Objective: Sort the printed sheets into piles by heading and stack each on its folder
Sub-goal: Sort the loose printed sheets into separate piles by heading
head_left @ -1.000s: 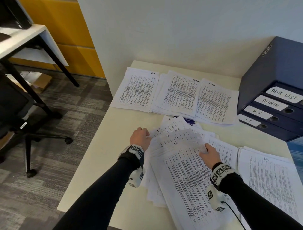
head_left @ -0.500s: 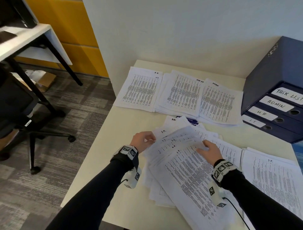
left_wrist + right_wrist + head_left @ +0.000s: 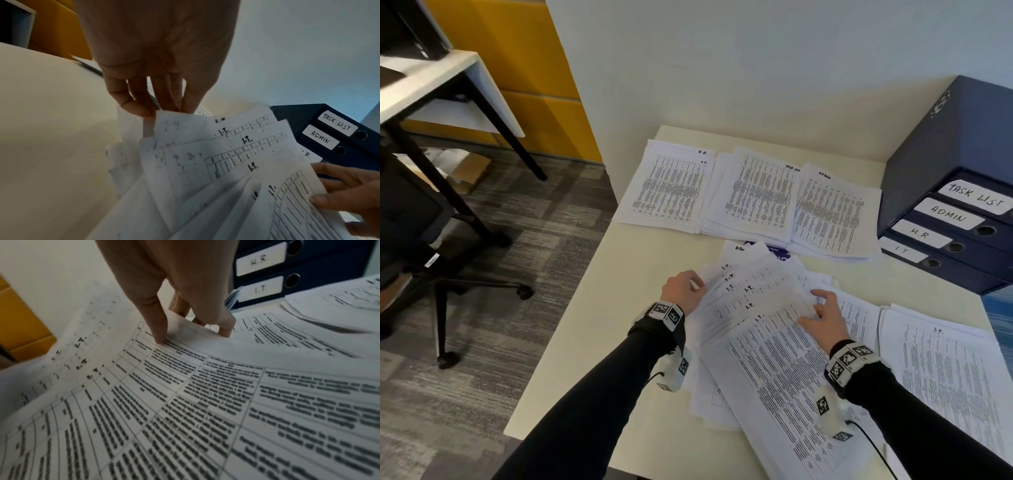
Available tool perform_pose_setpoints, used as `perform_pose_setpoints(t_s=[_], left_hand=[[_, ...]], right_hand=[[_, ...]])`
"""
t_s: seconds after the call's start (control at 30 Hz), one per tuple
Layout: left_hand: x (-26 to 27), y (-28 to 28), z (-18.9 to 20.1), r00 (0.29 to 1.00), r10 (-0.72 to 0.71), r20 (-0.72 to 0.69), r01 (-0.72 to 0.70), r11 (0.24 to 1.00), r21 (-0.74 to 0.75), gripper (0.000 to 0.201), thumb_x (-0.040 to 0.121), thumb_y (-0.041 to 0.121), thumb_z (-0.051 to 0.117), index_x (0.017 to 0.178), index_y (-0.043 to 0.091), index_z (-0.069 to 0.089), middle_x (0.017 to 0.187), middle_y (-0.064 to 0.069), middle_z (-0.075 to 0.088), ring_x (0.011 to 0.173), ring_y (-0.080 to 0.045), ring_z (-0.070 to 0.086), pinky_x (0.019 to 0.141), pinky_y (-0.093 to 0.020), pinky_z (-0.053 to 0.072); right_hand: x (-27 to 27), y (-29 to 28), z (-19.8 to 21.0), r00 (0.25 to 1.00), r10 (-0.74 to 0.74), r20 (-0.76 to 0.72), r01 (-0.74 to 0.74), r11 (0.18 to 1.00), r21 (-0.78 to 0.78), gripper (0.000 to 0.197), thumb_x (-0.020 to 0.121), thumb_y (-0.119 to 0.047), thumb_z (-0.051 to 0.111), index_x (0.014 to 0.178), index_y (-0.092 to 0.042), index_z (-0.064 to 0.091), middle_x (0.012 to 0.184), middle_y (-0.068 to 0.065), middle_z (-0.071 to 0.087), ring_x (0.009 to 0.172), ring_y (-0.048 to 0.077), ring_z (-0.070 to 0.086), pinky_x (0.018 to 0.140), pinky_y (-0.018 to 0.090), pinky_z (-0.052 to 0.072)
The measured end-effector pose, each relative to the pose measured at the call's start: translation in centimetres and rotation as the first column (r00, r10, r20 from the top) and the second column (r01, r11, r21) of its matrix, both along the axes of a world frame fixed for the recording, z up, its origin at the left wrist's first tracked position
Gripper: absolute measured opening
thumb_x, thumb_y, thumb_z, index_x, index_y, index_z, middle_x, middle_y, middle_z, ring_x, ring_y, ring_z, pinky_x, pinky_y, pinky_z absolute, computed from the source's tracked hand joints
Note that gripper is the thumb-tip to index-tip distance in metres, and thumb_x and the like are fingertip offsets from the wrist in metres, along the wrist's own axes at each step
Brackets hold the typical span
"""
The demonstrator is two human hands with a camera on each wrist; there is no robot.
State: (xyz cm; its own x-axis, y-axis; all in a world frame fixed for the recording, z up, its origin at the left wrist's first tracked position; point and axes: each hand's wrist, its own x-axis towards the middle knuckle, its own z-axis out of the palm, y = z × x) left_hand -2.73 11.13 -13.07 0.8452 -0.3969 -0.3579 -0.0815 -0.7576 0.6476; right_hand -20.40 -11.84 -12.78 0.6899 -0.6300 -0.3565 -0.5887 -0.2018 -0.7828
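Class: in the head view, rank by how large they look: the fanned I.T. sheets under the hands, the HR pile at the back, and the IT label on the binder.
1. Fanned I.T. sheets, though nearest the camera, so the look is inflated.
2. HR pile.
3. IT label, clearly smallest.

The head view looks forward and down from above the bench [image 3: 571, 342], taking in both forearms and the wall behind. The left wrist view sits low and close, looking along the left hand [image 3: 156, 68] toward the stacked folders [image 3: 339, 138]. The right wrist view skims the fanned sheets [image 3: 185, 402] behind the right hand [image 3: 180, 280]. All three share those sheets and folders.
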Motion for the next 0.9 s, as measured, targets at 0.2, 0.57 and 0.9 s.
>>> perform_pose_setpoints(t_s=[0.2,0.57,0.9], left_hand=[[-0.2,0.0,0.0,0.998,-0.059,0.026,0.059,0.998,0.015,0.004,0.084,0.023,0.064,0.085,0.021,0.061,0.084,0.001,0.054,0.077,-0.018,0.054,0.066,-0.023,0.039],[-0.7,0.4,1.0,0.983,-0.183,0.023,0.184,0.963,-0.197,0.012,0.093,0.025,0.056,0.096,0.014,0.060,0.067,0.006,0.057,0.062,-0.009,0.052,0.063,-0.020,0.037],[0.1,-1.4,0.1,0.997,0.072,-0.043,-0.071,0.997,0.018,0.025,0.090,0.027,0.058,0.113,0.017,0.056,0.103,-0.007,0.065,0.090,-0.025,0.062,0.069,-0.025,0.045]], right_hand=[[-0.4,-0.7,-0.3,0.984,0.143,-0.106,-0.156,0.979,-0.129,0.015,0.081,-0.003,0.065,0.078,-0.010,0.052,0.080,0.006,0.052,0.078,0.024,0.051,0.060,0.025,0.034],[0.8,-0.5,-0.2,0.986,0.143,-0.088,-0.159,0.965,-0.207,0.012,0.083,-0.010,0.066,0.087,-0.010,0.055,0.084,0.006,0.055,0.079,0.023,0.051,0.058,0.024,0.033],[-0.2,-0.4,-0.1,0.998,0.019,0.056,-0.018,1.000,-0.015,0.044,0.081,0.002,0.066,0.119,-0.012,0.049,0.095,0.006,0.060,0.087,0.025,0.061,0.071,0.027,0.047]])
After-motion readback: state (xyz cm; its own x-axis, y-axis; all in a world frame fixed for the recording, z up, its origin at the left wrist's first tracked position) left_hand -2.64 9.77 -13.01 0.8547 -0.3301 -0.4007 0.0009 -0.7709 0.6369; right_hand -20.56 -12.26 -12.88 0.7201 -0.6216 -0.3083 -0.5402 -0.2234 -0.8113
